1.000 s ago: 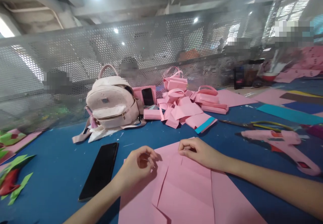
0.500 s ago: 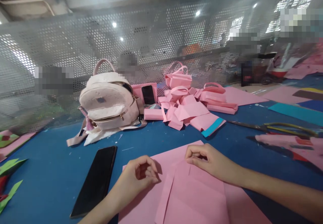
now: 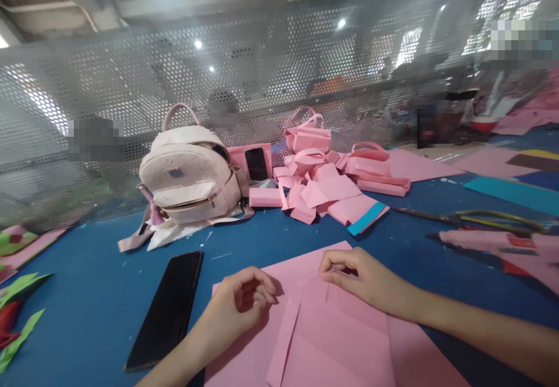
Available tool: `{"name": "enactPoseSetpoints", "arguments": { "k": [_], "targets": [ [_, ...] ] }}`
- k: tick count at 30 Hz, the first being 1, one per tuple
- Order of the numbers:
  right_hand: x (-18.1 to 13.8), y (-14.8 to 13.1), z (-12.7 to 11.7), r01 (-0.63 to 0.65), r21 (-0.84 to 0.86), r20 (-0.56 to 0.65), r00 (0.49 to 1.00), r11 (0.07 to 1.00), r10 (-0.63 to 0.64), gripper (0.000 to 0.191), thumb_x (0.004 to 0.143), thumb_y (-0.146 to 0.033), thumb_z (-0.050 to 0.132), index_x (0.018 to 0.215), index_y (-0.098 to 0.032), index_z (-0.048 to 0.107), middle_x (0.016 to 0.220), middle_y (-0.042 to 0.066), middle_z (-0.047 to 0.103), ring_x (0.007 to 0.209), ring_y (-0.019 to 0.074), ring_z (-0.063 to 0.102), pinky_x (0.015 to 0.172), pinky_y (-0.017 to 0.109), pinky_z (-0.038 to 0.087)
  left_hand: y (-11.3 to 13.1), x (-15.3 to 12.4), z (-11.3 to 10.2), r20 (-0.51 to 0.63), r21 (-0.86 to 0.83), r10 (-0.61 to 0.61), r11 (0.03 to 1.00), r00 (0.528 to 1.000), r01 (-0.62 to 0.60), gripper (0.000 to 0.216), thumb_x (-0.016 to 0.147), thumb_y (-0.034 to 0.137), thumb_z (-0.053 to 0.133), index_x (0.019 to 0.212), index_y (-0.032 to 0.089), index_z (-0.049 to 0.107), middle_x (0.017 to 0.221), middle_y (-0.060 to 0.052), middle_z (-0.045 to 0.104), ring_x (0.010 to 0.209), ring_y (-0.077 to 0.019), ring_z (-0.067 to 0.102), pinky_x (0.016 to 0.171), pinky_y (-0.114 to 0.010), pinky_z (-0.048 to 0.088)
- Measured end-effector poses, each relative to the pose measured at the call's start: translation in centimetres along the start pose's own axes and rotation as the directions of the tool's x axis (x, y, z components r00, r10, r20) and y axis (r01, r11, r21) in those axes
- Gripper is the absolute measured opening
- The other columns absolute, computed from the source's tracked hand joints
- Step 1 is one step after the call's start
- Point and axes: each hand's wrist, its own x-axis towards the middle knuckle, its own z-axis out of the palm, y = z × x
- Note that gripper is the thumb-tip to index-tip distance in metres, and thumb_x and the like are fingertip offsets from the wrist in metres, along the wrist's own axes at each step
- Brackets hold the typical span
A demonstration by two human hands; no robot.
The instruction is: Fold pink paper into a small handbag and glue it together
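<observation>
A large pink paper sheet with folded flaps lies on the blue table in front of me. My left hand rests on its far left part, fingers curled in a loose fist with nothing visible inside. Fingers of my right hand are pinched together on the far edge of a folded flap of the same sheet.
A black phone lies left of the sheet. Behind stand a pale pink backpack and a heap of folded pink paper bags. Scissors and a pink glue gun lie right. Green and red paper scraps sit far left.
The view has dropped and shifted slightly. My left hand slid a little nearer me on the sheet. My right hand keeps its pinch on the flap.
</observation>
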Motion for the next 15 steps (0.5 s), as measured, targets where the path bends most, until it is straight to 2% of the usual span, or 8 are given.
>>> {"name": "enactPoseSetpoints", "arguments": {
  "k": [5,8,12,15],
  "targets": [
    [-0.1,0.0,0.0,0.019,-0.012,0.004,1.0,1.0,-0.019,0.026,0.09,-0.037,0.057,0.072,-0.018,0.057,0.067,-0.002,0.053,0.062,0.0134,0.043,0.059,0.026,0.033,0.2,-0.3,0.3,-0.017,0.026,0.033,0.999,0.999,-0.032,0.013,0.077,0.005,0.062,0.084,0.016,0.062,0.087,-0.004,0.067,0.081,-0.014,0.061,0.078,-0.027,0.048],
    [-0.2,-0.1,-0.1,0.027,-0.022,-0.007,1.0,0.999,-0.027,0.024,0.09,-0.034,0.057,0.072,-0.018,0.058,0.067,-0.002,0.053,0.063,0.0133,0.043,0.059,0.026,0.033,0.3,-0.4,0.6,-0.064,-0.015,0.009,1.0,0.998,-0.01,0.01,0.073,0.009,0.069,0.078,0.016,0.065,0.08,-0.003,0.067,0.078,-0.0152,0.063,0.075,-0.026,0.05],
    [-0.4,-0.2,-0.1,0.037,-0.037,-0.017,0.999,0.999,-0.037,0.023,0.09,-0.033,0.057,0.072,-0.019,0.058,0.066,-0.003,0.05,0.062,0.0127,0.04,0.059,0.026,0.032,0.5,-0.5,0.8,-0.158,-0.029,-0.056,0.998,0.986,0.052,0.008,0.067,0.016,0.077,0.066,0.015,0.07,0.066,-0.003,0.07,0.059,-0.0142,0.063,0.06,-0.024,0.05],
    [-0.5,-0.3,0.0,0.033,-0.024,-0.007,0.999,0.999,-0.034,0.023,0.09,-0.034,0.057,0.073,-0.019,0.057,0.066,-0.003,0.049,0.062,0.0127,0.041,0.06,0.026,0.032,1.1,-0.2,0.9,-0.198,0.016,-0.076,0.997,0.977,0.08,0.018,0.077,0.027,0.07,0.064,0.015,0.07,0.056,-0.003,0.068,0.049,-0.013,0.058,0.052,-0.024,0.046]
  ]
}}
